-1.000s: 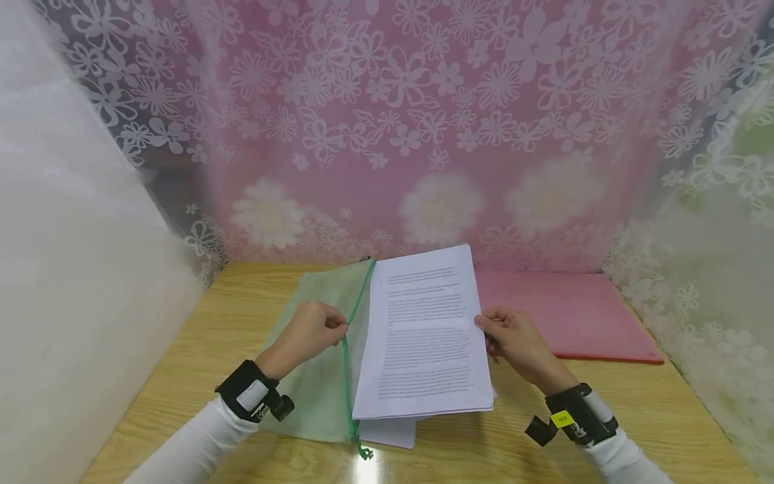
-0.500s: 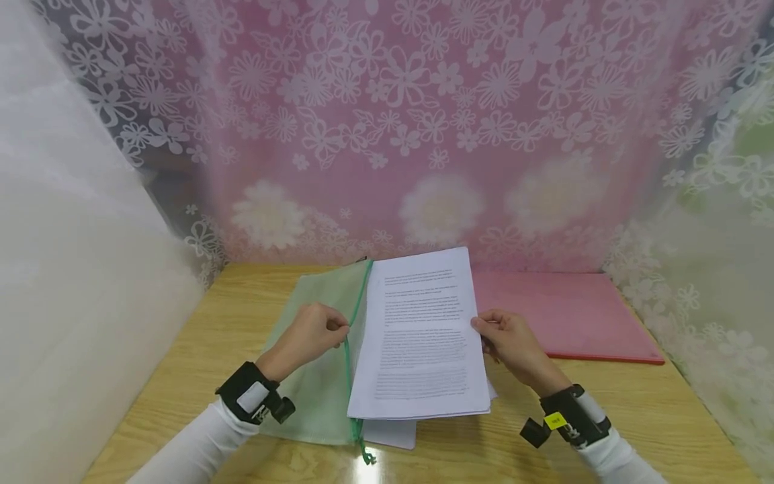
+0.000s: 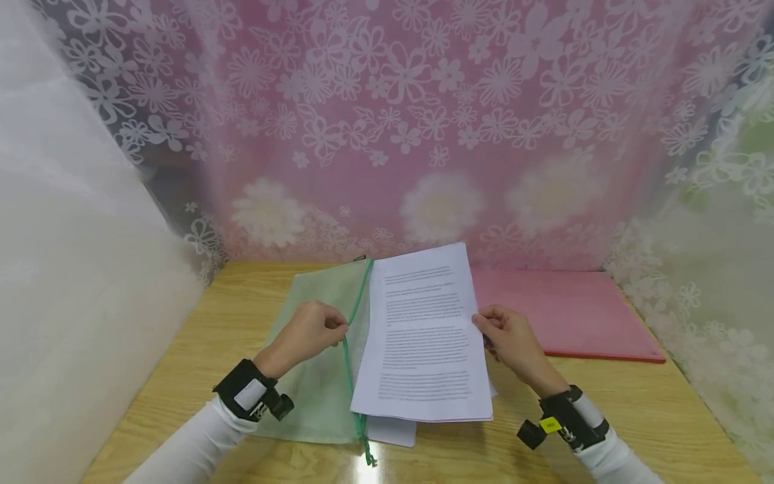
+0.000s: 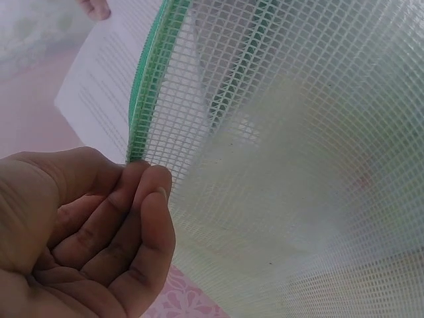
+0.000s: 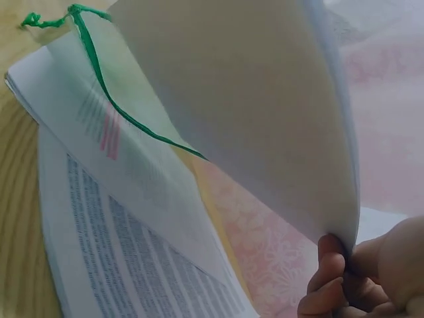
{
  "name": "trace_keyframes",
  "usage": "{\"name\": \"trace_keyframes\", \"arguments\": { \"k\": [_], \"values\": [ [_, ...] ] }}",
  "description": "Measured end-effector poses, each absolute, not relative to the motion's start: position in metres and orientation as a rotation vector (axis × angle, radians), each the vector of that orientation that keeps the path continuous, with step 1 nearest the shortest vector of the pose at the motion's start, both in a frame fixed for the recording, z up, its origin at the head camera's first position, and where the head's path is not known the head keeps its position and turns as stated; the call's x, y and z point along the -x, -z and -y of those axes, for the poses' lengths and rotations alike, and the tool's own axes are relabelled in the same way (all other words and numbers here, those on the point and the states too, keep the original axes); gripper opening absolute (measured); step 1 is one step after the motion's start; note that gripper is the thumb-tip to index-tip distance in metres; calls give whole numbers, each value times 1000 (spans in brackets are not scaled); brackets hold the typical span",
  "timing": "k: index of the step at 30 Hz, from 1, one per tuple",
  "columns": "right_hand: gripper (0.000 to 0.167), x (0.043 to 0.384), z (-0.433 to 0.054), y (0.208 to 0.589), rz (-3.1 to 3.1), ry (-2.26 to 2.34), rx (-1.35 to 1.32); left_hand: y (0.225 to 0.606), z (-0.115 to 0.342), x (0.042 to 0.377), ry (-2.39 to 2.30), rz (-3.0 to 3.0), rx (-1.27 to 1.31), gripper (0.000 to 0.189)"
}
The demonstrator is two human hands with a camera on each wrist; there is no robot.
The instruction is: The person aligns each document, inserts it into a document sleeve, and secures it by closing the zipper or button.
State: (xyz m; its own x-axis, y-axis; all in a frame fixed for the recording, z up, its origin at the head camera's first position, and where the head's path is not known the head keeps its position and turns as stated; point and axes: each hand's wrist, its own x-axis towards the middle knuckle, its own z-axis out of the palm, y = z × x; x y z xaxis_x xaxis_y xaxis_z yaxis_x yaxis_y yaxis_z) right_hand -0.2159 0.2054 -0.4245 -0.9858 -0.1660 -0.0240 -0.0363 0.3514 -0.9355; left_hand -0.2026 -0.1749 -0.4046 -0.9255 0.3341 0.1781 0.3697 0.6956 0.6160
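My left hand (image 3: 310, 331) pinches the green zipper edge (image 4: 140, 109) of a pale green mesh zipper pouch (image 3: 305, 403), lifting that edge off the table. With thumb and fingers, my right hand (image 3: 512, 344) pinches the right edge of a thin stack of printed sheets (image 3: 423, 336). These sheets stand tilted beside the pouch opening, their left side along the zipper edge; whether they reach inside is unclear. In the right wrist view, more printed papers (image 5: 142, 248) lie beneath them, partly under the pouch's mesh. A green cord end (image 3: 369, 459) hangs from the pouch's near corner.
A pink flat folder or board (image 3: 580, 316) lies at the back right of the wooden table (image 3: 199, 376). A pink curtain with white flowers (image 3: 387, 134) stands behind, and pale sheeting (image 3: 78, 269) borders the left.
The right hand has shifted slightly left with the printed sheets, whose tilt has changed a little. My left hand keeps its pinch on the pouch edge almost in place.
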Motion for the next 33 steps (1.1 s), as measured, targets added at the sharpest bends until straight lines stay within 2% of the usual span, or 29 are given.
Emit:
{"name": "trace_keyframes", "arguments": {
  "k": [13, 23, 33],
  "values": [
    [24, 212, -205, 425, -2619, 1690, 373, 403, 177, 204, 1033, 2864, 617, 15],
    [26, 213, -201, 422, -2596, 1727, 344, 400, 170, 205, 1065, 2858, 582, 16],
    [23, 208, -201, 413, -2718, 1641, 474, 400, 170, 206, 1077, 2863, 539, 15]
  ]
}}
